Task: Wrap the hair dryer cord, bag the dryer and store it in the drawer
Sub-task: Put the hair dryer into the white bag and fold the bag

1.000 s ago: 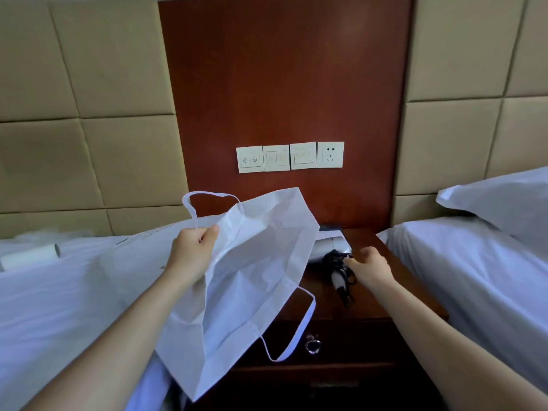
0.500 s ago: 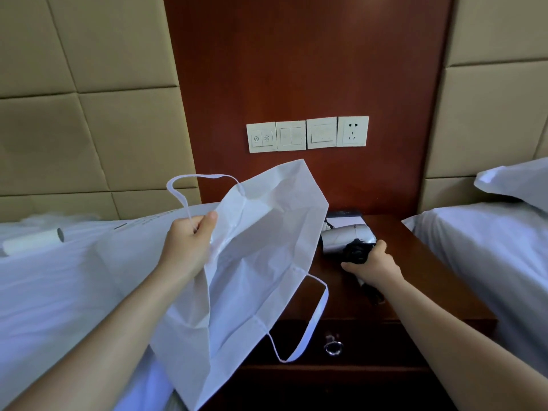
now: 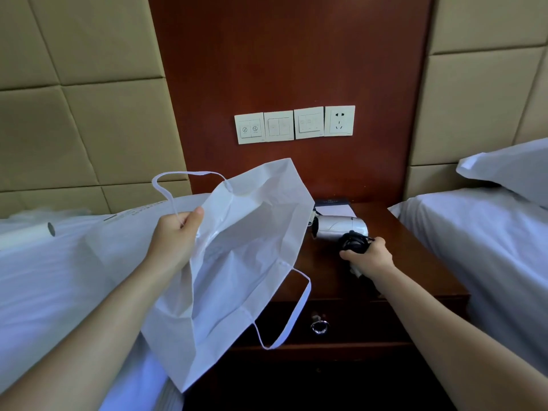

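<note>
A silver hair dryer point(image 3: 341, 227) lies on the dark wooden nightstand point(image 3: 421, 262), its black cord point(image 3: 354, 241) bundled around the handle. My right hand point(image 3: 369, 258) is closed around that handle and cord. My left hand point(image 3: 175, 234) pinches the rim and one handle of a white bag point(image 3: 237, 262), holding it up with its mouth facing right, just left of the dryer. The bag's other handle hangs loose in front of the nightstand. The drawer point(image 3: 355, 323) below is closed, with a metal ring pull point(image 3: 319, 326).
White beds flank the nightstand, left point(image 3: 59, 277) and right point(image 3: 489, 247), with a pillow point(image 3: 516, 170) at the right. A dark box point(image 3: 333, 204) sits behind the dryer. Wall switches and a socket point(image 3: 339, 121) are on the wood panel. A white roll point(image 3: 26, 232) lies on the left bed.
My right hand went from reaching at the cord to gripping the dryer's handle. The view shifted, and the bag stays held up in my left hand.
</note>
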`<state>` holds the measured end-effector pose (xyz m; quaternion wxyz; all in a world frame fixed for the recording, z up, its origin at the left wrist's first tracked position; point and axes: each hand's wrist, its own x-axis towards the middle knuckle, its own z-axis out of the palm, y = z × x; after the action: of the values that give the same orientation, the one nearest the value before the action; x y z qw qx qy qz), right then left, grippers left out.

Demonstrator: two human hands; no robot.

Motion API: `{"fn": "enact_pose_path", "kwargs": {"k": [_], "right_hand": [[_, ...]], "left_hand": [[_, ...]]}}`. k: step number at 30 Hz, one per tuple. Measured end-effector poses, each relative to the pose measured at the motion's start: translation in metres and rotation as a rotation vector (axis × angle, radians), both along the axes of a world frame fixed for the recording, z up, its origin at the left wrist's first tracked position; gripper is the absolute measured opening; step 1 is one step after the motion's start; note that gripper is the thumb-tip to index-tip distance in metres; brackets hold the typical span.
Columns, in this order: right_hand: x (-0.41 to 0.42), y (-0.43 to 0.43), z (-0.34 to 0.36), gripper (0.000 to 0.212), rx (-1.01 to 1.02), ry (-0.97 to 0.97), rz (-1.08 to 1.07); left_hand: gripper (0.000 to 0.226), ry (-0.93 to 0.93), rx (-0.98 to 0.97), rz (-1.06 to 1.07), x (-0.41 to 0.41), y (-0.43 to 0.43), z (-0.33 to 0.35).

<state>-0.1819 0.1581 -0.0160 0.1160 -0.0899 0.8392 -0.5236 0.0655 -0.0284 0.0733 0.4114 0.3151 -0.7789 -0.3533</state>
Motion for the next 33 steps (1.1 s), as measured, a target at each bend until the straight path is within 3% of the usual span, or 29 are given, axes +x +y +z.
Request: {"fn": "enact_pose_path", "kwargs": {"k": [4, 6, 11, 18, 25, 33], "right_hand": [[0.008, 0.019, 0.008, 0.055, -0.482, -0.353, 0.017], [0.022, 0.030, 0.020, 0.051, -0.533, -0.432, 0.034], [0.054, 0.051, 0.044, 0.023, -0.552, -0.407, 0.177], [0.099, 0.072, 0.080, 0.020, -0.667, -0.272, 0.350], [0.126, 0.071, 0.093, 0.036, -0.515, -0.077, 0.506], [0.131, 0.035, 0.083, 0.049, -0.066, 0.221, 0.510]], "left_hand": [[0.045, -0.021, -0.026, 0.012, 0.003, 0.005, 0.003], [0.046, -0.026, -0.046, 0.043, 0.005, 0.007, 0.005], [0.048, -0.045, -0.095, 0.101, 0.009, 0.014, 0.001], [0.048, -0.062, -0.189, 0.141, 0.007, 0.019, 0.018], [0.047, -0.128, -0.238, 0.044, 0.002, 0.017, 0.026], [0.046, -0.265, -0.455, -0.133, -0.001, 0.036, 0.044]]}}
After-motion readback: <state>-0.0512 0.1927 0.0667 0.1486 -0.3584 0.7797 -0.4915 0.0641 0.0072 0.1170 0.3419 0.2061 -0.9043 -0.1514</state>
